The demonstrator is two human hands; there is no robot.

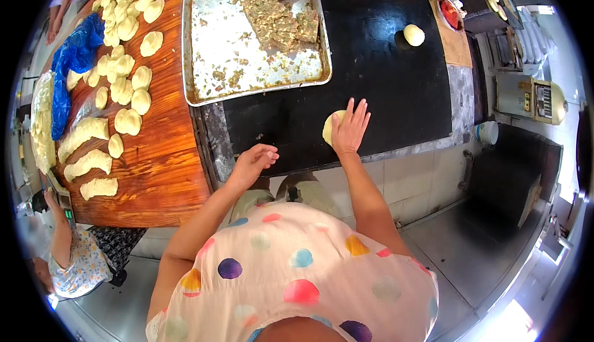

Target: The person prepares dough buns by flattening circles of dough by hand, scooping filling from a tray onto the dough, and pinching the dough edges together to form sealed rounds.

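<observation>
Under the palm of my right hand [350, 128] lies a flattened round of dough [328, 129], pressed on the black work surface [291, 119]; its left part shows beside the hand. The fingers of that hand point away from me, stretched out. My left hand [252, 164] hovers at the near edge of the black surface, its fingers loosely curled, with the fingertips near the thumb. Whether anything small sits in them I cannot make out. Farther off to the right a ball of dough [414, 35] rests on the same surface.
A metal tray [210, 69] of chunky filling [281, 14] stands ahead. Many dough pieces [127, 121] and a blue plastic bag [71, 63] lie on the wooden table [154, 175] at left. Another person [77, 261] is at lower left. A red-filled bowl [450, 14] sits far right.
</observation>
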